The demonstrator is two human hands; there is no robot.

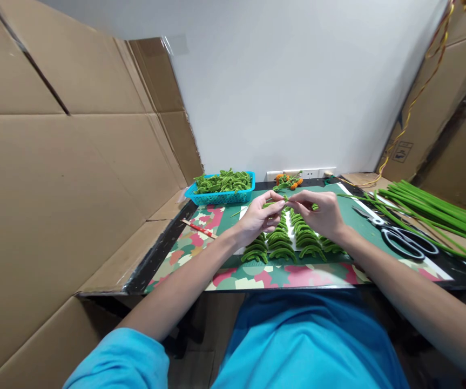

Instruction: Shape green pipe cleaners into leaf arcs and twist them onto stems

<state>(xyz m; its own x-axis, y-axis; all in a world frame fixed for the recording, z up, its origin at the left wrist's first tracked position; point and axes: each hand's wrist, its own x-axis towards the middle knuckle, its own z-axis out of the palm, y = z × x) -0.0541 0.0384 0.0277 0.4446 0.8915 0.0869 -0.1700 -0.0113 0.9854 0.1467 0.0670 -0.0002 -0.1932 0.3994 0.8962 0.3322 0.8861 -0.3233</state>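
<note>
My left hand (260, 214) and my right hand (317, 210) meet above the middle of the table, fingertips almost touching. Both are closed in a pinch on a small green pipe cleaner piece (285, 199), mostly covered by the fingers. A thin green stem pokes out to the left of my left hand. Below them, curved green pipe cleaner pieces (281, 240) lie in several rows on white paper over a green mat (228, 263). My hands hide the upper part of these rows.
A blue basket (220, 199) heaped with green pieces stands back left, beside an orange-and-green pipe cleaner bunch (290, 180). Scissors (405, 241) and long green pipe cleaners (439, 208) lie right. A red-wrapped stick (199, 229) lies left. Cardboard walls (74, 189) flank the table.
</note>
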